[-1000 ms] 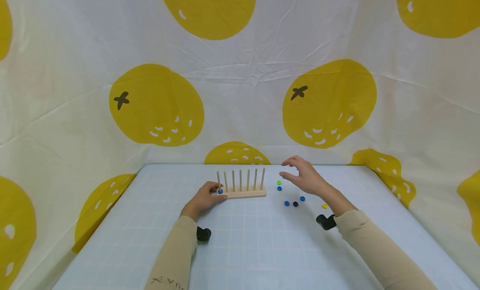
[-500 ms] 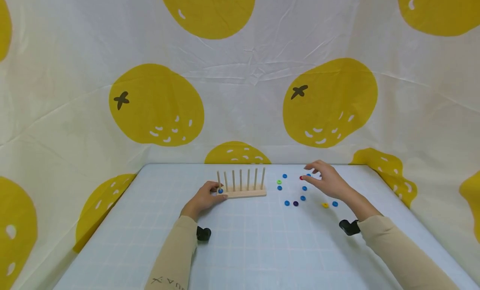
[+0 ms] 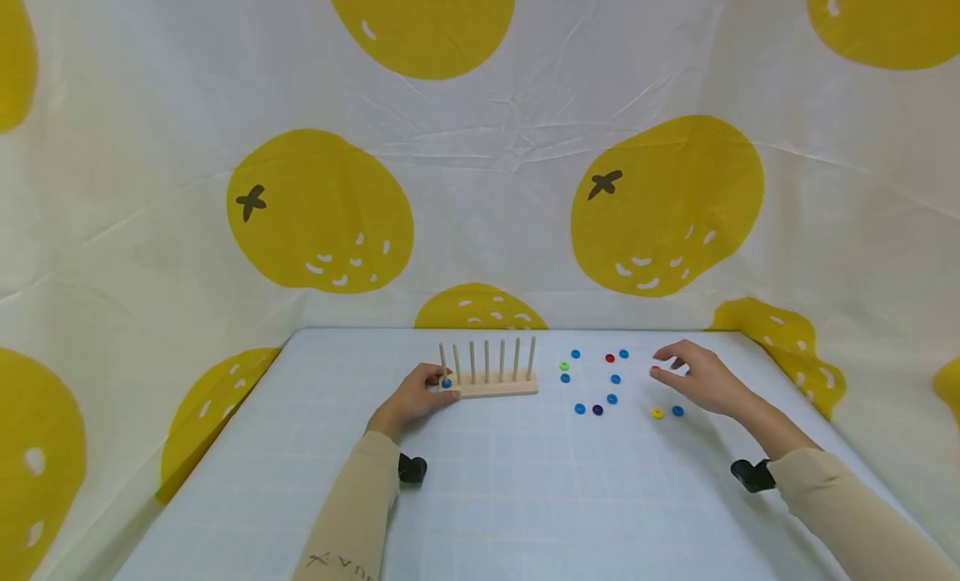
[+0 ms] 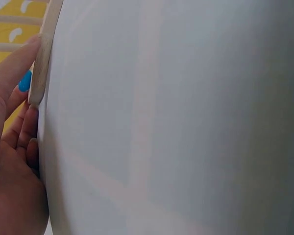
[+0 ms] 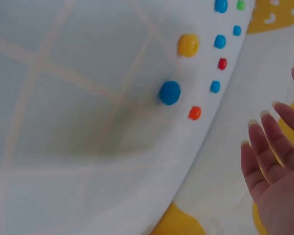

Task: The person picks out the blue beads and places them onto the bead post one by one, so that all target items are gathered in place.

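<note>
My left hand [image 3: 411, 400] grips the left end of a wooden peg rack [image 3: 497, 388], thumb along the front of its base and fingers behind. A blue bead [image 3: 446, 383] sits low on the leftmost of its several upright pegs; the left wrist view shows this blue bead [image 4: 25, 81] beside the fingers. My right hand [image 3: 705, 381] hovers over the right part of the table, fingers loosely bent and apart, holding nothing. Just by its thumb tip in the head view is an orange-red bead [image 3: 655, 368]; the right wrist view shows that orange-red bead [image 5: 195, 113] lying on the table, apart from the fingers.
Between rack and right hand lie several loose beads, among them a green bead [image 3: 564, 366], a red bead [image 3: 610, 358] and a dark purple bead [image 3: 597, 410]. A yellow bead [image 3: 657, 413] and a blue bead [image 3: 678, 411] lie nearer me. A fruit-print curtain [image 3: 487, 214] stands behind.
My right hand has moved rightward across the table, uncovering beads, including red and blue ones. My left hand keeps its grip on the rack. The head view has shifted slightly.
</note>
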Available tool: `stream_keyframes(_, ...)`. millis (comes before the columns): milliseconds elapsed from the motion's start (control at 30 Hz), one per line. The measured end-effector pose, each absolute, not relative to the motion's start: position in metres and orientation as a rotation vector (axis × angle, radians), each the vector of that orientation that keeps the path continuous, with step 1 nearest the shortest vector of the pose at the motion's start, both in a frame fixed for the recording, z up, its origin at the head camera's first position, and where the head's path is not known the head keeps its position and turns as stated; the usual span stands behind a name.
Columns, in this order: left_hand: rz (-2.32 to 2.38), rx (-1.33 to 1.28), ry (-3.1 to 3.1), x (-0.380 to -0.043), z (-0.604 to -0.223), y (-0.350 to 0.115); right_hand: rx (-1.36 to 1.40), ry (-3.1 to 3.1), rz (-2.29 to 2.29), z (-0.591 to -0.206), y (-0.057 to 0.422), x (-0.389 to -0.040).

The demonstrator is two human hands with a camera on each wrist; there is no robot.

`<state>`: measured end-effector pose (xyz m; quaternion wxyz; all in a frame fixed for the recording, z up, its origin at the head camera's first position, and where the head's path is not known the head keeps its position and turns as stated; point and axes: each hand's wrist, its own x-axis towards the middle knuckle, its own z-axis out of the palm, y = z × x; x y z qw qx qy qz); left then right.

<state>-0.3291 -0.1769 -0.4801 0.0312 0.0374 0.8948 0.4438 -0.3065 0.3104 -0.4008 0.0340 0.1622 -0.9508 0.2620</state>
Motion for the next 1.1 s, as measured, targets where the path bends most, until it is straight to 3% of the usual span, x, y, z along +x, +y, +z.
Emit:
stream_keyframes(433,1.339,0.113,2.76,-0.331,-0.479,-0.175,0.43,-3.089,0.908,-0.435,0.356,-0.293)
stream_keyframes(1100,1.333,0.109,2.745,-0.333,-0.48,-0.178,0.243,-3.197,0.959,-0.444,0.349,-0.298)
